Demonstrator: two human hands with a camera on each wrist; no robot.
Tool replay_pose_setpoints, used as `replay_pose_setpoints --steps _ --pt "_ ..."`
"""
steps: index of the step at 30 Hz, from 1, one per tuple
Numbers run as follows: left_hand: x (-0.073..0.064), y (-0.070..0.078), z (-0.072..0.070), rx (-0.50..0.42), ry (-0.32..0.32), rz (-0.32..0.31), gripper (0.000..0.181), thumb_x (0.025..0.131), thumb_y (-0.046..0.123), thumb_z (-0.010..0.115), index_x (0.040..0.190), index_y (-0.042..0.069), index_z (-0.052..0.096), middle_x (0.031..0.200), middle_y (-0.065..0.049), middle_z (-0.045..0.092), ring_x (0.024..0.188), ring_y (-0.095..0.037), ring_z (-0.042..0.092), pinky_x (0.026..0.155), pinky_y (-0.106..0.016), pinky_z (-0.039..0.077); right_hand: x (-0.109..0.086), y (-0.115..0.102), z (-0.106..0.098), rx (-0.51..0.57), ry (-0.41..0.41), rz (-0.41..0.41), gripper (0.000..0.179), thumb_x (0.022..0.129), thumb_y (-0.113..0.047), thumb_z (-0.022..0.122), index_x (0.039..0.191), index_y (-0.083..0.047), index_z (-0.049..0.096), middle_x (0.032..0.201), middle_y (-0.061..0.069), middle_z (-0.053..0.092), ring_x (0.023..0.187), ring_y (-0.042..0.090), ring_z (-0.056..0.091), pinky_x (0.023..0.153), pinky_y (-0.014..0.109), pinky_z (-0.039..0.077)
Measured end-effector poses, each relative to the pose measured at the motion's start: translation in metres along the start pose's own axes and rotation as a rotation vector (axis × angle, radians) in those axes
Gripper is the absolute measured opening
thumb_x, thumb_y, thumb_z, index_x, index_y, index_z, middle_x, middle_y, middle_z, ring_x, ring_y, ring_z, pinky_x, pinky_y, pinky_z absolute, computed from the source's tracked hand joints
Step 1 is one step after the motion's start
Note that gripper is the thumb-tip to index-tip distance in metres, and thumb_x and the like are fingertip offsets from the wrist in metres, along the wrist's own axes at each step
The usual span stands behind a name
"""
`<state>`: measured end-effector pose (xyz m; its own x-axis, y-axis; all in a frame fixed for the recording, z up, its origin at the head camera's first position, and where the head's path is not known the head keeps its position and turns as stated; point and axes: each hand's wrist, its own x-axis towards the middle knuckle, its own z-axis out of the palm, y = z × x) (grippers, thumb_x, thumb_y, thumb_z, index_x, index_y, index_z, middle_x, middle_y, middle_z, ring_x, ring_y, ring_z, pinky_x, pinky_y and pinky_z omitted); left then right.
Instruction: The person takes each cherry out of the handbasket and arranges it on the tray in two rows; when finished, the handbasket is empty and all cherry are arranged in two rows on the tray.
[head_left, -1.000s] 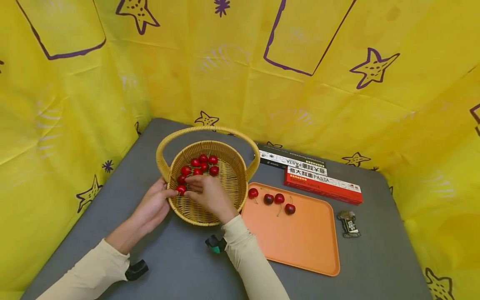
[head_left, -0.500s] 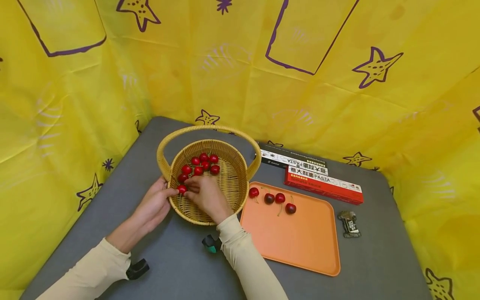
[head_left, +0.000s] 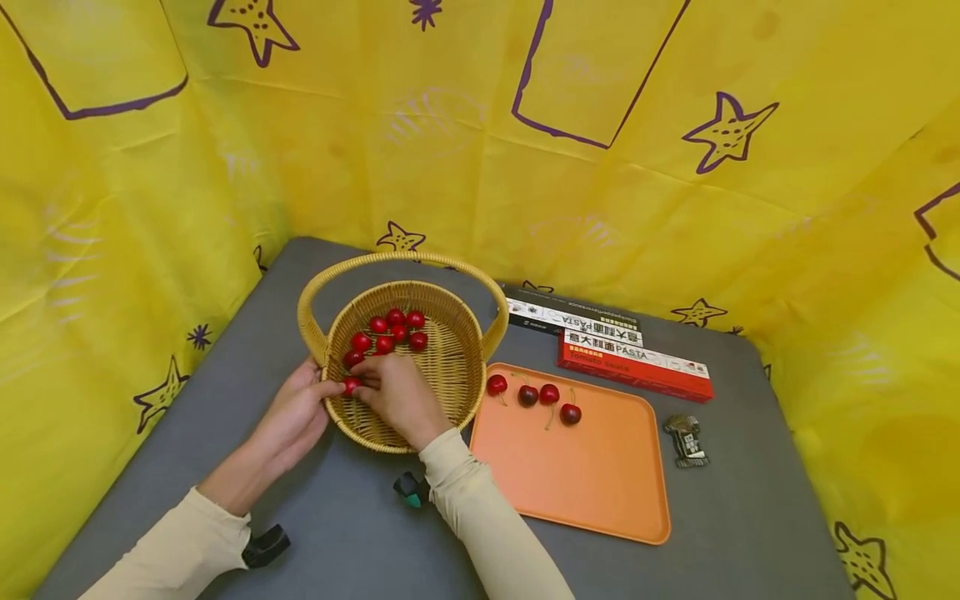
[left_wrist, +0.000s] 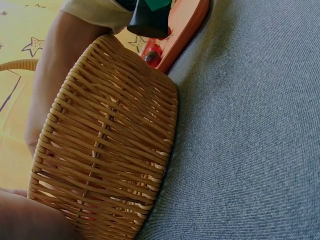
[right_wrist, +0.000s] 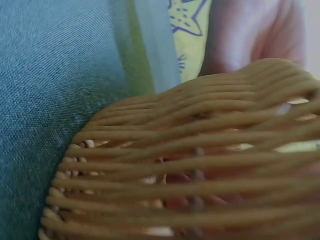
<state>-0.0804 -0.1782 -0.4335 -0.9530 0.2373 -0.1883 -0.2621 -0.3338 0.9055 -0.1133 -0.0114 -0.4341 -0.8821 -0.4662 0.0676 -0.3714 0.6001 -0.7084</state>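
Observation:
A round wicker basket with a tall arched handle stands on the grey table. Several red cherries lie in its left and back part. My left hand grips the basket's left rim, the thumb over the edge beside one cherry, the other fingers outside. Inside the basket, my right hand reaches to that same cherry and pinches it from the right, its fingertips partly hidden. Both wrist views are mostly filled by the woven wall, in the left one.
An orange tray right of the basket bears several cherries with stems. Behind it lie a red pasta box and a black and white one. A small toy vehicle sits further right. Yellow cloth hangs around the table.
The head view has shifted slightly, so everything appears a little further left. Both hands keep nearly the same place at the basket and cherry; nothing else has visibly moved.

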Motion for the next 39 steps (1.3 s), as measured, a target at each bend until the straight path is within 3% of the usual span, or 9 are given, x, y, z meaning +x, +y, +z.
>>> replay_pose_setpoints --steps 9,17,27,34,39 --pt "0.001 0.002 -0.003 0.036 -0.023 0.000 0.079 0.103 -0.011 0.035 0.168 0.004 -0.006 0.176 -0.016 0.001 0.161 -0.027 0.004 0.131 -0.040 0.013 -0.027 -0.016 -0.045 0.013 0.100 -0.043 0.028 0.098 -0.019 0.077 0.126 -0.013 0.078 0.121 -0.004 0.078 0.105 0.007 0.075 0.086 0.011 0.055" --pt "0.001 0.002 -0.008 0.035 -0.025 -0.014 0.076 0.104 -0.011 0.034 0.167 0.004 -0.006 0.175 -0.015 0.001 0.160 -0.025 0.006 0.128 -0.034 0.019 -0.081 -0.021 -0.104 0.144 0.288 -0.090 0.033 0.099 -0.019 0.076 0.132 -0.016 0.076 0.122 -0.002 0.077 0.106 0.006 0.074 0.087 0.025 0.061" --pt "0.003 -0.004 -0.012 0.002 -0.049 0.005 0.076 0.105 -0.012 0.031 0.168 0.006 -0.008 0.175 -0.015 -0.004 0.161 -0.024 0.000 0.130 -0.033 0.013 -0.126 0.029 -0.161 0.167 0.540 -0.004 0.033 0.093 -0.008 0.081 0.126 -0.012 0.079 0.118 0.003 0.079 0.105 0.011 0.076 0.084 0.026 0.061" --pt "0.004 -0.004 -0.012 -0.017 -0.065 0.031 0.076 0.104 -0.013 0.031 0.168 0.007 -0.005 0.174 -0.014 -0.001 0.160 -0.022 0.003 0.128 -0.032 0.015 -0.156 0.073 -0.182 0.177 0.634 0.106 0.034 0.092 -0.010 0.082 0.126 -0.014 0.079 0.121 0.002 0.078 0.108 0.015 0.076 0.086 0.023 0.059" --pt "0.005 -0.004 -0.010 -0.012 -0.061 0.024 0.078 0.104 -0.014 0.030 0.168 0.007 -0.009 0.175 -0.014 -0.006 0.161 -0.022 -0.001 0.130 -0.035 0.010 -0.178 0.101 -0.188 0.155 0.655 0.211 0.034 0.094 -0.014 0.081 0.128 -0.013 0.078 0.122 0.005 0.078 0.109 0.018 0.075 0.085 0.019 0.058"
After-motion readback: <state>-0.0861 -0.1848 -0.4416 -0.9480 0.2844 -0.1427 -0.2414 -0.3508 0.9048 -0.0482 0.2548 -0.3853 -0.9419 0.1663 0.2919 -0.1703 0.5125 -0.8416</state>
